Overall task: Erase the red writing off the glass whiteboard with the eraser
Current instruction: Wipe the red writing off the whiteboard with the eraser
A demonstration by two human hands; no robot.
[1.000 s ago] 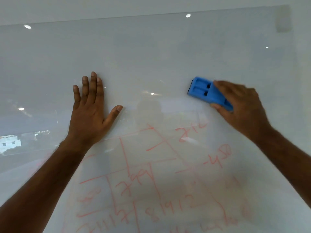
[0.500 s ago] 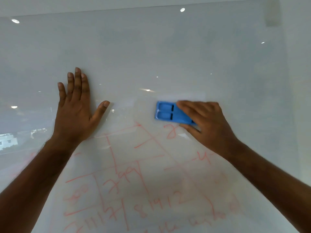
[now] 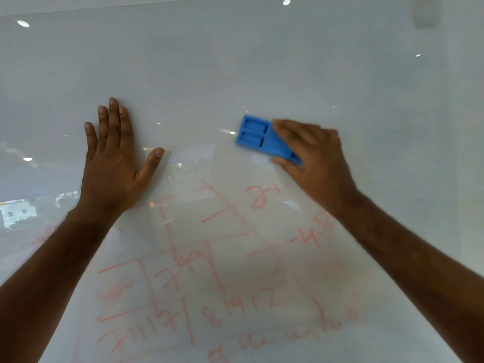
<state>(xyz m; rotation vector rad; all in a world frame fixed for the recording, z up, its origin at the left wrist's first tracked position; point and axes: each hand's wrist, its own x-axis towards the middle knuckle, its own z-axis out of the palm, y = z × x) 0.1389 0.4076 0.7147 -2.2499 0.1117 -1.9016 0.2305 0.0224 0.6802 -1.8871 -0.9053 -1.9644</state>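
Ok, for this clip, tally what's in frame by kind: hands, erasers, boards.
Hands: 2, the left hand flat on the glass, the right hand gripping the eraser
Erasers: 1, the blue eraser
Boards: 1, the glass whiteboard, with red writing left on its lower part
Total: 4

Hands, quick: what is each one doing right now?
Left hand: open, fingers straight, flat against the glass whiteboard.
Right hand: gripping the blue eraser, above the red writing.
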